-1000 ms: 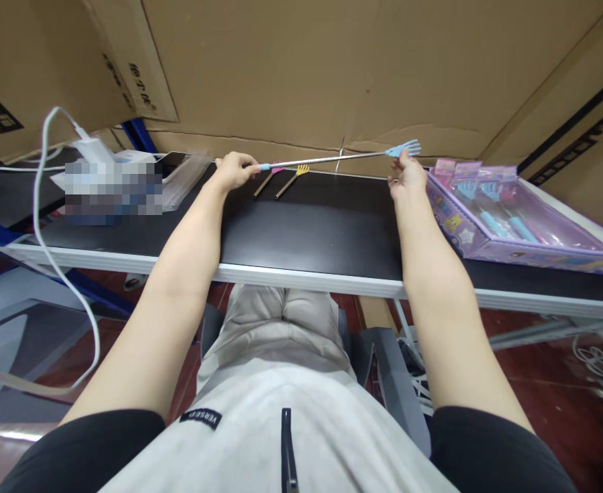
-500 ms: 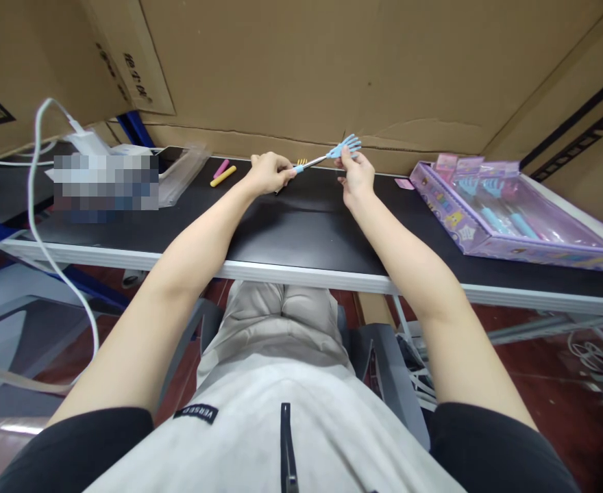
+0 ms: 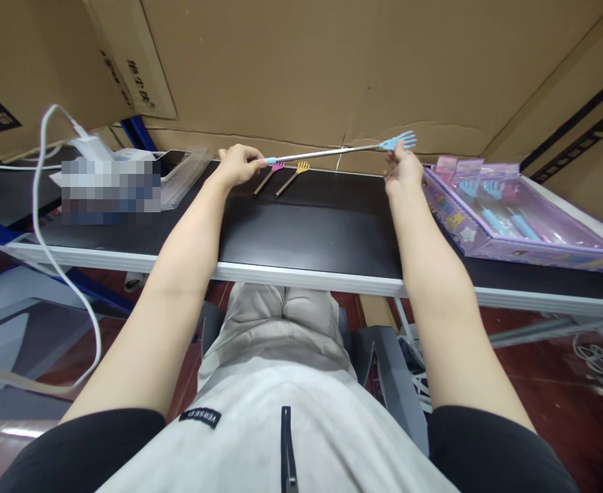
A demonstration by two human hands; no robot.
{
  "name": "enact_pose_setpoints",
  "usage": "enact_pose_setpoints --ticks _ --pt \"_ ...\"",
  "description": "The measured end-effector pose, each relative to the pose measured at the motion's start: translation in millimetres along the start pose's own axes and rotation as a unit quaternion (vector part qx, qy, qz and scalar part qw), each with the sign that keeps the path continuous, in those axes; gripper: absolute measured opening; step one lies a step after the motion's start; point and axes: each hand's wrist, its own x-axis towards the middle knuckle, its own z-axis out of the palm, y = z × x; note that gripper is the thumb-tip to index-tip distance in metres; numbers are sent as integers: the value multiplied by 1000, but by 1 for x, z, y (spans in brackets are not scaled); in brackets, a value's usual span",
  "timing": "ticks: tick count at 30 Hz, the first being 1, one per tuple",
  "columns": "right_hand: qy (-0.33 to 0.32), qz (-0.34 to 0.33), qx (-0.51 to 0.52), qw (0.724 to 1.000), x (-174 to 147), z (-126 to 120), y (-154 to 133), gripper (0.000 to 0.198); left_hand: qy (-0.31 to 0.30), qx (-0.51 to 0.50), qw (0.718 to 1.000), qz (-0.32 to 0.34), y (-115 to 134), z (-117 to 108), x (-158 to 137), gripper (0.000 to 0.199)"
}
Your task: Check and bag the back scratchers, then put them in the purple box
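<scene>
scratchers (image 3: pixel 303 166): on table (image 3: pixel 306 236) | box (image 3: pixel 553 256): right | cable (image 3: pixel 37 185): left | cardboard (image 3: pixel 373 61): behind

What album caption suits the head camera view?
Left hand and right hand hold a blue-headed back scratcher near its two ends at a black table, beside a purple box.

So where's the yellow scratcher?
In the head view, the yellow scratcher lies on the tabletop, right of the pink scratcher, near the left hand.

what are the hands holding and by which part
A blue-ended back scratcher with a metal rod: the left hand holds its blue handle, the right hand the opposite end, near the base of the blue claw.
</scene>
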Motion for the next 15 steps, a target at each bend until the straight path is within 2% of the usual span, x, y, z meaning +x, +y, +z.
enact_pose_setpoints --ticks 3,5,9,11,12,15 --pt "57 52 63 995 6 -21 -8 31 1 3 1000 -6 -9 -3 2 18" --pt "70 70 103 990 3 -25 -11 31 -3 7 1000 -7 -9 -2 3 17" --pt "82 53 119 988 -14 -4 -7 30 -17 -4 1000 3 9 2 -2 14" --pt "44 22 78 996 -25 18 0 32 -31 -31 999 32 26 10 -7 15" --pt "-14 -4 56 998 -31 30 4 34 -41 -47 997 50 35 15 -11 16" --pt "-100 -55 43 993 -43 55 15 48 -79 -94 989 76 58 33 -21 19"
